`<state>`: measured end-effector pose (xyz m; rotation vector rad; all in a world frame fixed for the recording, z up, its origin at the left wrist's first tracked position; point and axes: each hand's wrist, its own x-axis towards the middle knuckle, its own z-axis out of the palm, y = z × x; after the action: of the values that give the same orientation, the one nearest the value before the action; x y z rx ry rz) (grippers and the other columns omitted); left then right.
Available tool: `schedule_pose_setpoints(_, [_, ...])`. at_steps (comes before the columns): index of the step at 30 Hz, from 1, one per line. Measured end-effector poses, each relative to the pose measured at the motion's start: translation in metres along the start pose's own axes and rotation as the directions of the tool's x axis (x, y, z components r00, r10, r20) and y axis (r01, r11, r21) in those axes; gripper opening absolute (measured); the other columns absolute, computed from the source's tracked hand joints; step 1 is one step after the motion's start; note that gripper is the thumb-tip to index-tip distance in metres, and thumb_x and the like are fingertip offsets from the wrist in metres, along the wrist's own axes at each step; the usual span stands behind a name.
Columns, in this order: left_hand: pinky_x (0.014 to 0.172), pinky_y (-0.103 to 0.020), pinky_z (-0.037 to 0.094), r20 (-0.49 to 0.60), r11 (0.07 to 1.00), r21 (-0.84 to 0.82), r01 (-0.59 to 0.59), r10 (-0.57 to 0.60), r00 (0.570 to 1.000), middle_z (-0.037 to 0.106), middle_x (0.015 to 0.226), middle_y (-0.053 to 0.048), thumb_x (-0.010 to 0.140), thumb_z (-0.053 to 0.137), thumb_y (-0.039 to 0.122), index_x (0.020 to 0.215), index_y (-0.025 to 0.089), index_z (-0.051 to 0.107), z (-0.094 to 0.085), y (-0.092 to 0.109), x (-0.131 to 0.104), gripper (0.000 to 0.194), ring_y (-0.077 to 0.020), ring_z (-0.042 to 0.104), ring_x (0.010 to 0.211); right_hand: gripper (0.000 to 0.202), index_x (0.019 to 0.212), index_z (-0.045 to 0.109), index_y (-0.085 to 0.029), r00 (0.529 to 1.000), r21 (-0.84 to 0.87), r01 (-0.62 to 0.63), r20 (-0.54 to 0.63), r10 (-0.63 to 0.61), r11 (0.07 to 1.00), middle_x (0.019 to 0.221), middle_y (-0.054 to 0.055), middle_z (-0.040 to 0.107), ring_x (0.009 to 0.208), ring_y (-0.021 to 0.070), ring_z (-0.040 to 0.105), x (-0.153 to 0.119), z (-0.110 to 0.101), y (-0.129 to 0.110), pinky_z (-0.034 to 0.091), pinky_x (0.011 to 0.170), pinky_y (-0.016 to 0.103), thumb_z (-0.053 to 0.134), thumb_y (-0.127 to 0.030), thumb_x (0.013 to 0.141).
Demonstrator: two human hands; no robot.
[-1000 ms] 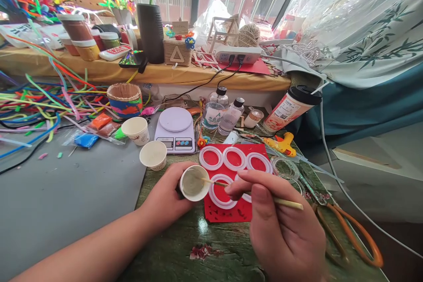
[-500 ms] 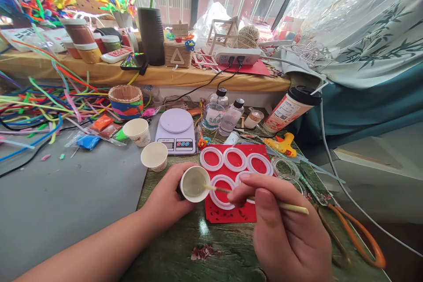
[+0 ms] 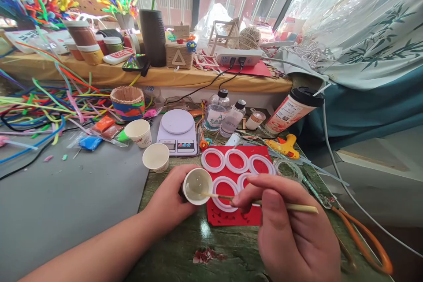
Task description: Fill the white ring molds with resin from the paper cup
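Observation:
My left hand point(image 3: 173, 198) is wrapped round a small paper cup point(image 3: 197, 186), tilted so its inside shows clear liquid with bubbles. Between the thumb and fingers of my right hand point(image 3: 291, 224) is a thin wooden stick point(image 3: 302, 208); its far tip dips into the liquid. Beneath and beyond the right hand lies a red sheet point(image 3: 220, 218) bearing several white ring-shaped moulds point(image 3: 236, 161), some partly hidden by the fingers. Two more paper cups, one near point(image 3: 156, 157) and one farther back point(image 3: 138, 133), stand left of the held cup.
Behind the cups sits a kitchen scale point(image 3: 177, 130), with clear bottles point(image 3: 233, 119) beside it. At the right are a yellow glue gun point(image 3: 284, 146), orange-handled scissors point(image 3: 366, 240) and a tilted drink cup point(image 3: 291, 108). Pipe cleaners point(image 3: 39, 101) pile up at the left.
The stick's tip has shifted within the cup's liquid, and bubbles show more plainly. Both hands keep their grips. The whole view has shifted slightly.

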<state>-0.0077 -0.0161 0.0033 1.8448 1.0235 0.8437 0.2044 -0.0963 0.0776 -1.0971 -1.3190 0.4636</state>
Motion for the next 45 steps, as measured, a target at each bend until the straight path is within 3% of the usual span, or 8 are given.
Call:
schedule_pose_setpoints(5, [0.115, -0.053, 0.066, -0.011, 1.000, 0.014, -0.001, 0.001, 1.000, 0.083, 0.140, -0.010, 0.084, 0.084, 0.013, 0.137, 0.029, 0.077, 0.0000, -0.0003, 0.0003, 0.056, -0.0343, 0.080, 0.129, 0.020, 0.131, 0.081, -0.028, 0.997, -0.035, -0.026, -0.073, 0.023, 0.999, 0.093, 0.000, 0.085, 0.084, 0.0147, 0.081, 0.0023, 0.0030, -0.0006, 0.069, 0.080, 0.025, 0.063, -0.029, 0.121])
schedule_pose_setpoints(11, [0.118, -0.056, 0.064, -0.005, 1.000, -0.001, 0.014, -0.014, 1.000, 0.082, 0.141, -0.011, 0.084, 0.084, 0.014, 0.138, 0.028, 0.075, -0.0001, -0.0010, 0.0002, 0.057, -0.0344, 0.079, 0.130, 0.022, 0.133, 0.080, -0.028, 0.999, -0.046, -0.005, -0.040, 0.004, 0.999, 0.098, 0.001, 0.084, 0.090, 0.0147, 0.081, -0.0009, 0.0016, 0.0004, 0.069, 0.082, 0.024, 0.061, -0.026, 0.121])
schedule_pose_setpoints(15, [0.117, -0.056, 0.065, 0.003, 1.000, -0.012, 0.022, -0.022, 1.000, 0.083, 0.140, -0.011, 0.085, 0.086, 0.016, 0.138, 0.029, 0.074, -0.0004, -0.0012, -0.0001, 0.056, -0.0352, 0.079, 0.129, 0.024, 0.134, 0.081, -0.028, 0.999, 0.007, 0.004, 0.042, -0.005, 1.000, 0.093, 0.001, 0.083, 0.083, 0.0150, 0.079, -0.0022, 0.0006, -0.0002, 0.069, 0.075, 0.024, 0.061, -0.023, 0.121])
schedule_pose_setpoints(20, [0.116, -0.056, 0.066, -0.019, 0.999, -0.010, 0.033, -0.033, 0.999, 0.084, 0.139, -0.010, 0.086, 0.085, 0.017, 0.138, 0.029, 0.075, -0.0012, -0.0007, 0.0005, 0.054, -0.0342, 0.081, 0.126, 0.023, 0.129, 0.081, -0.027, 0.999, -0.075, 0.032, -0.023, -0.034, 0.997, 0.094, 0.001, 0.084, 0.083, 0.0151, 0.081, -0.0021, 0.0012, -0.0021, 0.070, 0.075, 0.024, 0.060, -0.021, 0.120])
schedule_pose_setpoints(26, [0.113, -0.053, 0.068, -0.034, 1.000, 0.019, 0.017, -0.016, 0.999, 0.084, 0.135, -0.009, 0.086, 0.084, 0.018, 0.136, 0.029, 0.075, -0.0013, 0.0006, 0.0016, 0.051, -0.0334, 0.082, 0.123, 0.027, 0.138, 0.078, -0.027, 0.997, -0.008, 0.077, -0.003, -0.077, 0.997, 0.102, 0.002, 0.086, 0.091, 0.0151, 0.083, -0.0023, -0.0001, 0.0001, 0.071, 0.082, 0.024, 0.060, -0.020, 0.120])
schedule_pose_setpoints(31, [0.113, -0.054, 0.068, -0.025, 1.000, 0.014, 0.023, -0.023, 0.999, 0.084, 0.138, -0.009, 0.084, 0.087, 0.019, 0.137, 0.030, 0.074, -0.0008, -0.0004, 0.0007, 0.056, -0.0346, 0.082, 0.125, 0.028, 0.140, 0.075, -0.029, 0.991, -0.018, 0.073, 0.115, -0.070, 0.997, 0.100, -0.002, 0.085, 0.087, 0.0103, 0.082, -0.0036, -0.0025, -0.0015, 0.069, 0.083, 0.017, 0.058, -0.020, 0.121])
schedule_pose_setpoints(42, [0.113, -0.054, 0.067, -0.031, 1.000, 0.015, 0.019, -0.018, 0.999, 0.084, 0.136, -0.009, 0.086, 0.086, 0.017, 0.137, 0.029, 0.075, -0.0009, -0.0006, 0.0005, 0.054, -0.0342, 0.082, 0.124, 0.024, 0.138, 0.077, -0.028, 0.997, -0.012, 0.072, 0.013, -0.072, 0.997, 0.103, -0.001, 0.086, 0.095, 0.0111, 0.082, -0.0020, -0.0002, -0.0003, 0.069, 0.088, 0.019, 0.059, -0.025, 0.122])
schedule_pose_setpoints(45, [0.114, -0.053, 0.067, -0.026, 1.000, 0.016, 0.004, -0.003, 1.000, 0.084, 0.137, -0.008, 0.085, 0.086, 0.016, 0.137, 0.029, 0.075, -0.0012, -0.0011, 0.0003, 0.055, -0.0339, 0.081, 0.126, 0.024, 0.137, 0.077, -0.028, 0.998, -0.035, 0.036, 0.056, -0.034, 0.999, 0.099, -0.002, 0.085, 0.088, 0.0099, 0.082, -0.0025, -0.0006, 0.0003, 0.068, 0.083, 0.017, 0.059, -0.025, 0.123])
